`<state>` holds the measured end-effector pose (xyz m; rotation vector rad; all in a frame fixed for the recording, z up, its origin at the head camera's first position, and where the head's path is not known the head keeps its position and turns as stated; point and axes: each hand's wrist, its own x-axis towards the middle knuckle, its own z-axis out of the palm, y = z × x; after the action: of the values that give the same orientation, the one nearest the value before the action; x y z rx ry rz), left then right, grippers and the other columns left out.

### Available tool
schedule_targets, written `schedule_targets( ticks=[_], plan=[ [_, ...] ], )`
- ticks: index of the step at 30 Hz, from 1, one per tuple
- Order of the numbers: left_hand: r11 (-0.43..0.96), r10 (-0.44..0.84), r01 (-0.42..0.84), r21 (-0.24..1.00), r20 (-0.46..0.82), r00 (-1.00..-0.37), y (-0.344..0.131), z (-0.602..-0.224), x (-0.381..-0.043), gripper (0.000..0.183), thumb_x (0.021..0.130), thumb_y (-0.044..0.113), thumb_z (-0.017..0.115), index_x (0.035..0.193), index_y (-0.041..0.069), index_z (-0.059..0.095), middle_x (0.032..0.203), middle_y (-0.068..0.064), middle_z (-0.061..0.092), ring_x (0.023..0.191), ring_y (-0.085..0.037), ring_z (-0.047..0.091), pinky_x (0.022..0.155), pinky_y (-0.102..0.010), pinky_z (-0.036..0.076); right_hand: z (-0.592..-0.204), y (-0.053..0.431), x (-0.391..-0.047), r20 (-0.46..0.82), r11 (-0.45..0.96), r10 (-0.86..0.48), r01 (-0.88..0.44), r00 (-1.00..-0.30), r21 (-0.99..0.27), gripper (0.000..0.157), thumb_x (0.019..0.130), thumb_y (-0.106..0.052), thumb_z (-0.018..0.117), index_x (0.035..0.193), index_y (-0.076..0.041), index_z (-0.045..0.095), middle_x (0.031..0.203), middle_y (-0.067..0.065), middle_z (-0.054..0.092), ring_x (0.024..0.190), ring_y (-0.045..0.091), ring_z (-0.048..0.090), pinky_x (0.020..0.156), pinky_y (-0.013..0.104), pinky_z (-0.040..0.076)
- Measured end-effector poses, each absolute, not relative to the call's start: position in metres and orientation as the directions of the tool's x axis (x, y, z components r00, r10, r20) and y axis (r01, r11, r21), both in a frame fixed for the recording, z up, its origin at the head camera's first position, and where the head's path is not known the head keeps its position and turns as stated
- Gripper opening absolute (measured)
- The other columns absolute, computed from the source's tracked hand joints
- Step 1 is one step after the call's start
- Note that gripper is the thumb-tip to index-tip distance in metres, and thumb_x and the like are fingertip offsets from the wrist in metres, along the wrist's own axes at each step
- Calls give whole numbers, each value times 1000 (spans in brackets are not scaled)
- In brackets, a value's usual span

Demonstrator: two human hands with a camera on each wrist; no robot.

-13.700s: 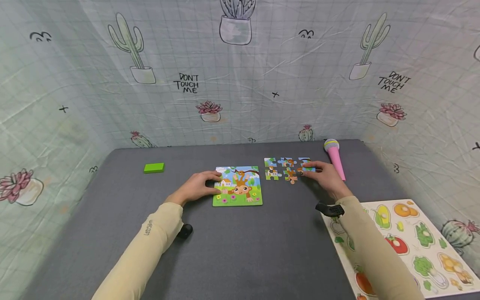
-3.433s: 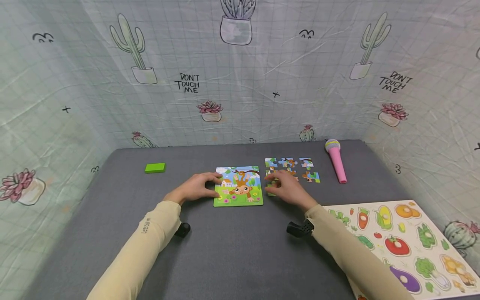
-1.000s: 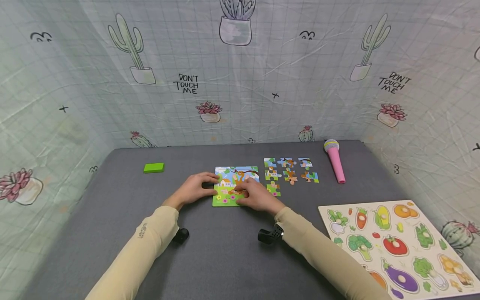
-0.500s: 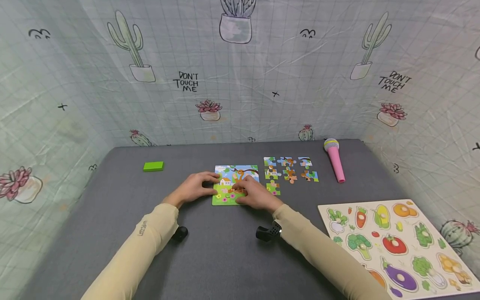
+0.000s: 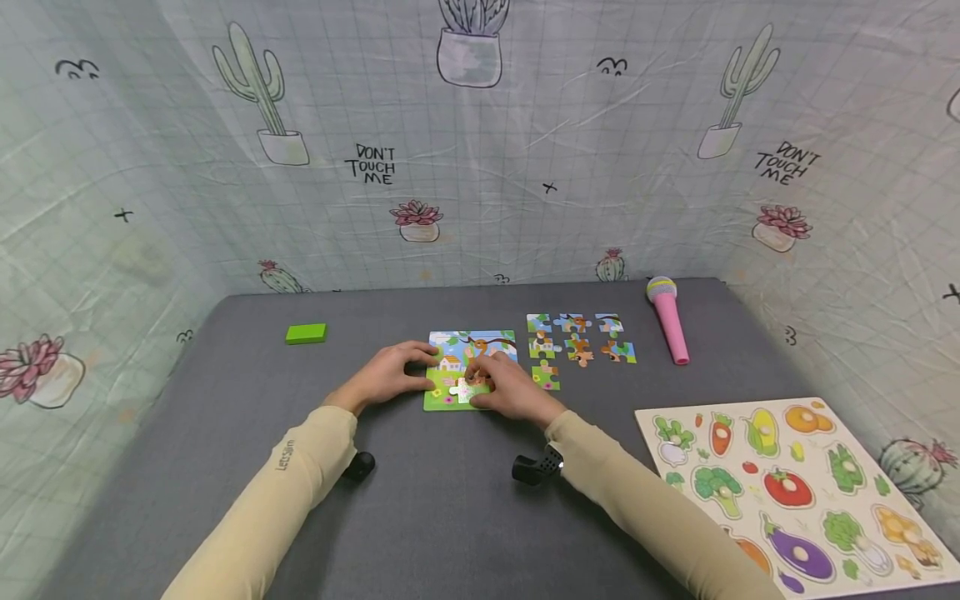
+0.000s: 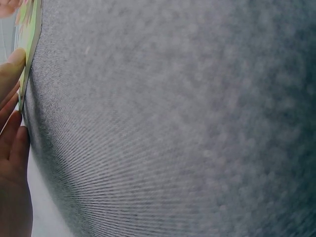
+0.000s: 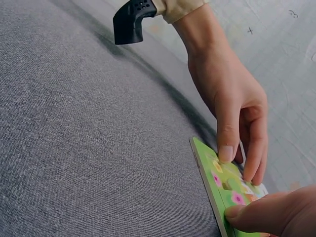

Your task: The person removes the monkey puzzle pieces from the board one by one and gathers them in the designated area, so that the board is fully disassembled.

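A square picture puzzle [image 5: 438,403] with a monkey, house and flowers lies at the middle of the table. My left hand [image 5: 388,375] holds its left edge, thumb near the front and fingers further back. My right hand [image 5: 517,388] reaches over the lower right of it, pinching a puzzle piece [image 5: 462,391] that shows a pale sheen and tilts up from the picture. In the right wrist view, the right thumb [image 7: 261,213] is at the board's front edge, beside a dark gap. Several loose puzzle pieces [image 5: 542,345] lie in rows to the right.
Behind the loose pieces to the right lies a pink toy microphone [image 5: 671,325]. A green block [image 5: 306,334] is at the back left. The vegetable board [image 5: 750,517] covers the front right corner. A printed cloth [image 5: 480,167] hangs behind the grey table [image 5: 435,517].
My right hand has moved from the loose pieces onto the puzzle, and the loose group has grown by a bottom-row piece. Just now a piece under its fingers has tilted up. The left hand stays put.
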<state>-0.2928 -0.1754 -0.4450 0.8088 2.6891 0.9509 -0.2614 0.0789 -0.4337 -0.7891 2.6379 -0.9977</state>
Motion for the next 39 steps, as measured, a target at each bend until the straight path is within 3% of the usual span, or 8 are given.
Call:
schedule_targets(
  ticks=[6,13,22,33,39],
  plan=[
    [647,549,442,621,22,-835,-175,-446,-292,42,88,24,75,123,4,68,140,-11,53,133,-34,45,109,-51,37,-437,80,-260,22,606,-556,-424,-831,-673,15,88,-9,73,103,-11,71,96,6,49,83,17,42,72,32,40],
    [642,546,427,637,11,-838,-176,-446,-292,42,88,24,75,124,5,67,141,-10,53,134,-32,44,110,-51,36,-438,86,-263,11,558,-540,-368,-841,-744,22,88,-2,69,104,-15,76,99,3,52,84,17,47,70,32,44],
    [642,556,444,624,20,-831,-177,-446,-293,42,88,25,75,125,5,67,141,-10,53,134,-33,43,110,-52,36,-435,98,-271,-26,505,-582,-336,-813,-795,26,93,-1,61,114,-11,73,108,2,67,83,14,56,71,30,48],
    [645,551,427,633,1,-834,-176,-446,-294,42,88,25,75,125,5,67,141,-10,52,134,-32,43,111,-52,35,-434,101,-272,-48,438,-553,-241,-832,-866,21,93,-10,65,114,-11,71,101,4,63,75,20,52,65,32,46],
    [645,558,435,629,3,-830,-177,-446,-294,42,88,25,75,125,5,67,141,-11,52,134,-33,43,110,-52,35,-428,107,-271,-66,414,-515,-180,-855,-892,22,95,-12,63,116,-9,69,117,7,62,81,22,63,65,33,50]
  ],
)
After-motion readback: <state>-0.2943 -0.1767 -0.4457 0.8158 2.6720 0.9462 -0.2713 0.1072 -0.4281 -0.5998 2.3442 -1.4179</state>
